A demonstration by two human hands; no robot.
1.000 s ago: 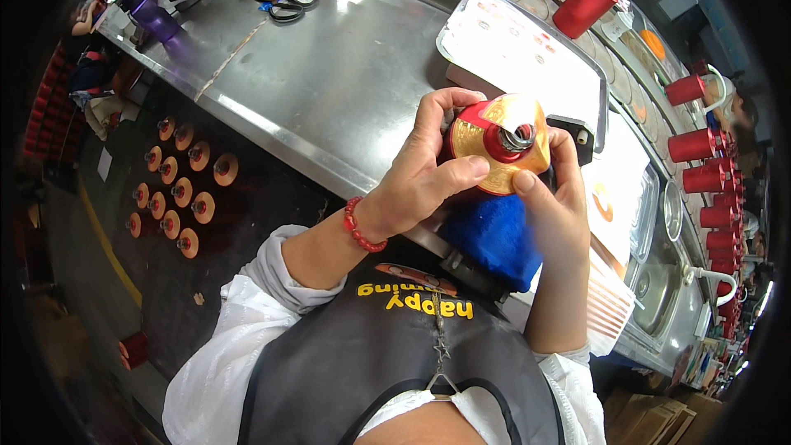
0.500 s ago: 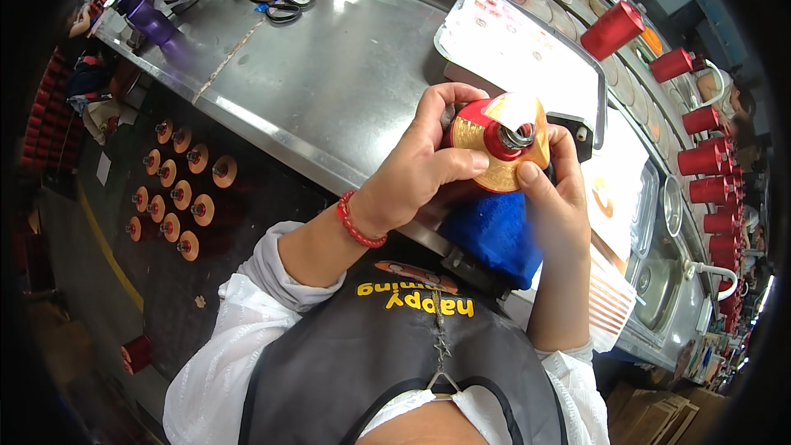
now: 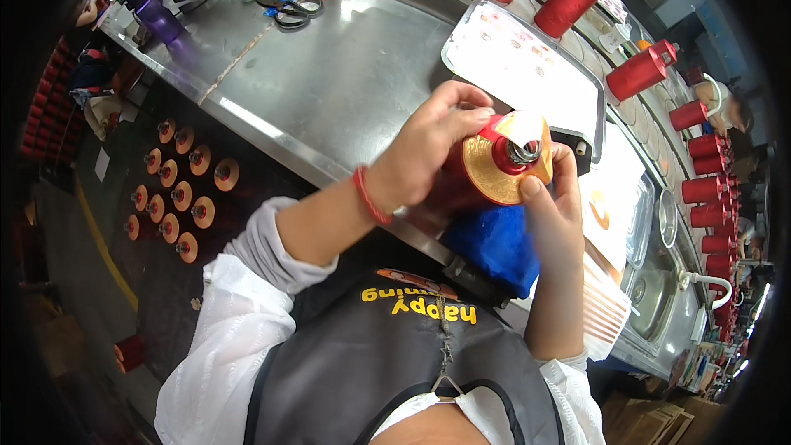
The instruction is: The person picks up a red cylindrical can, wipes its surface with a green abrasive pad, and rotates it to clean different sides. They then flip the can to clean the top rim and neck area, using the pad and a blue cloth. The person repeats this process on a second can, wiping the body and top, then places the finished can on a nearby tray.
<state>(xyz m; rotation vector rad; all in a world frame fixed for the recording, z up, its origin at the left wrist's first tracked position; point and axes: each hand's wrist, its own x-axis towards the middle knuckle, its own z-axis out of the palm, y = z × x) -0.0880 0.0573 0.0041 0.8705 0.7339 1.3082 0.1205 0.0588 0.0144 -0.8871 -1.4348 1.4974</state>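
Head view, one red bottle (image 3: 461, 177) with gold collar, gripped by left hand (image 3: 424, 152), right hand (image 3: 552, 206) pinching collar edge, above steel worktop (image 3: 329, 82), one blue cloth (image 3: 494, 243) beneath.

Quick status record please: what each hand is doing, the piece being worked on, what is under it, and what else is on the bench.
left hand: wrapped around the red bottle, gripping its body
right hand: fingertips on the gold collar at the bottle's neck
bottle position: tilted, mouth toward the camera
below it: blue cloth
bench: steel, with a white tray and scissors
background: row of red bottles along the right
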